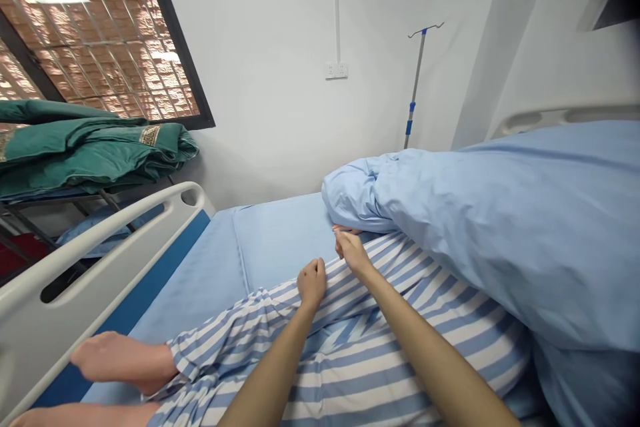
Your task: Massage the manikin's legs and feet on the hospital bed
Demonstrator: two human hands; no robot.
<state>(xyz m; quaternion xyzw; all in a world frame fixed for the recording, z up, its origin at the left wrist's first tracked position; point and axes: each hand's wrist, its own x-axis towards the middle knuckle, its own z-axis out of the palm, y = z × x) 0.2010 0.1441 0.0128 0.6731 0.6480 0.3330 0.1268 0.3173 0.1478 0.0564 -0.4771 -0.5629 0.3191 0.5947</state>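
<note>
Blue-and-white striped trousers [350, 373] cover the legs of a figure lying on the bed, its bare foot [125, 361] showing at the left. At the far edge of the upper leg, my left hand [313, 280] is closed in a fist on the striped cloth. A little further right, my right hand [351, 252] is closed at the same far edge of the trousers, its fingertips partly hidden. Just behind it, part of the figure's hand [347, 229] peeks out from under the light blue quilt [475, 213]. The quilt is folded back over the upper body.
A light blue sheet [280, 233] covers the mattress. The bed's cream end board [150, 210] rises at the left. Beyond it, folded green bedding [95, 153] lies by a barred window [100, 27]. An IV pole [416, 80] stands against the wall, right of a socket [336, 71].
</note>
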